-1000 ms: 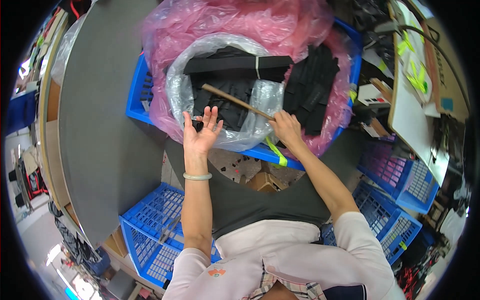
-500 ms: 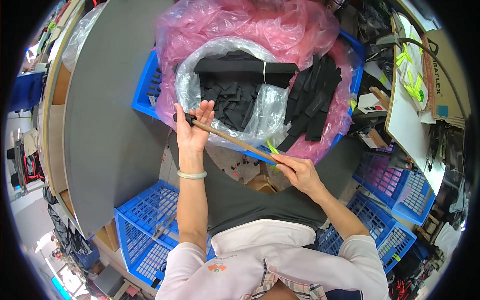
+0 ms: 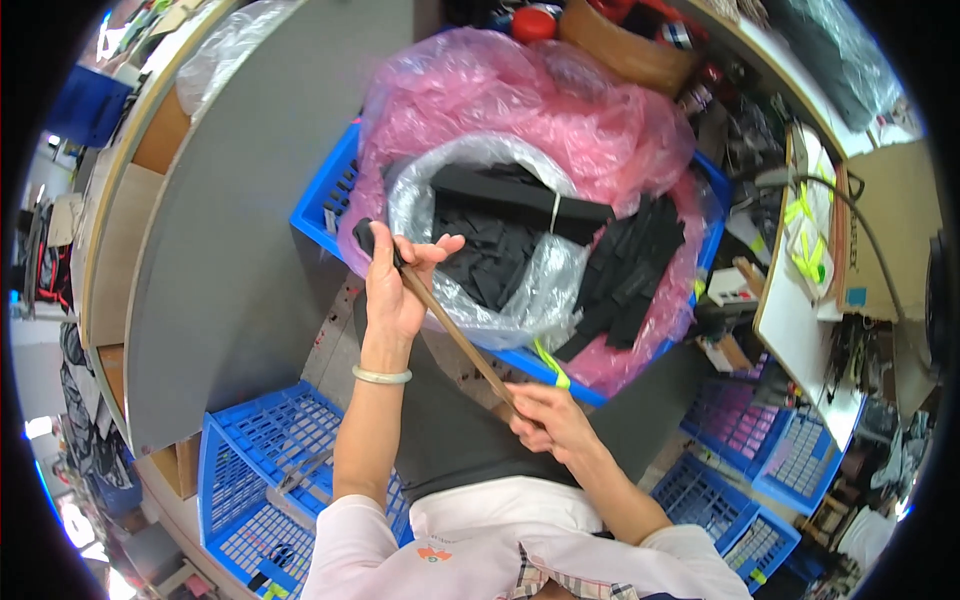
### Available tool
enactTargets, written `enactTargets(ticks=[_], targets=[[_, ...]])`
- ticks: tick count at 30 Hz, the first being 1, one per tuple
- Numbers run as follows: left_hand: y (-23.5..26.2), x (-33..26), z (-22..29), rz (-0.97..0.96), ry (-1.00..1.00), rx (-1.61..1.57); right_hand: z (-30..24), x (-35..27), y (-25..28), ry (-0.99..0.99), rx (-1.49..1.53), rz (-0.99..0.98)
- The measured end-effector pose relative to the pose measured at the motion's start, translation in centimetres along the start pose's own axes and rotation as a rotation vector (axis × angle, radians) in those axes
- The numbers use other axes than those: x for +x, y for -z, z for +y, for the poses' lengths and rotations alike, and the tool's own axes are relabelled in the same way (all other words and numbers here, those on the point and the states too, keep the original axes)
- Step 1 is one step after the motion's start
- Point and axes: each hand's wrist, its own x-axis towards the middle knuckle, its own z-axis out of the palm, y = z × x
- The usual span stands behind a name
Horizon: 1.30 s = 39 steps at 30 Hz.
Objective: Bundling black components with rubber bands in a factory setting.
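Observation:
My right hand point(image 3: 550, 420) is closed around the lower end of a slim wooden stick point(image 3: 462, 345), in front of my lap. The stick slants up and leftward to my left hand point(image 3: 398, 290), which is turned palm up. At the stick's upper end sits a small black piece, apparently fabric point(image 3: 363, 236). It passes behind my left thumb, held in the crook of that hand while the other fingers stretch out loosely. Just beyond lies a clear plastic bag point(image 3: 412, 205) with small black pieces point(image 3: 490, 255) inside. A tied black bundle point(image 3: 515, 200) lies across its top.
A blue crate point(image 3: 330, 195) lined with a pink bag point(image 3: 520, 95) holds the clear bag and long black strips point(image 3: 635, 270). The grey board point(image 3: 240, 240) stands at left. Blue crates point(image 3: 270, 430) flank my legs. A white board point(image 3: 810, 340) is at right.
My right hand has drawn down and left toward my lap, so the stick slants more steeply. The left hand has tilted a little, staying at the stick's black end. The head view has shifted.

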Motion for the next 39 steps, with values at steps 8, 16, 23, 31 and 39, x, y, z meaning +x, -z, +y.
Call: enactTargets(ticks=[8, 16, 23, 31, 39], targets=[[-0.3, 0.6, 0.5, 0.106, -0.135, 0.139, -0.4, 2.3, -4.3, 0.122, 0.017, 0.061], [1.0, 0.7, 7.1, -0.029, 0.038, 0.119, -6.8, 0.6, -5.9, 0.56, -0.918, 0.2], [-1.1, -0.6, 8.0, 0.007, -0.164, 0.08, -5.0, 3.5, -7.9, 0.434, -0.617, 0.128], [-1.6, -3.9, 3.4, -0.161, -0.052, 0.098, -5.2, 5.7, -12.9, 0.35, -0.312, 0.058], [-0.9, -2.0, 6.3, -0.089, -0.316, 0.012, -2.1, 2.0, -9.1, 0.415, -0.416, 0.171]])
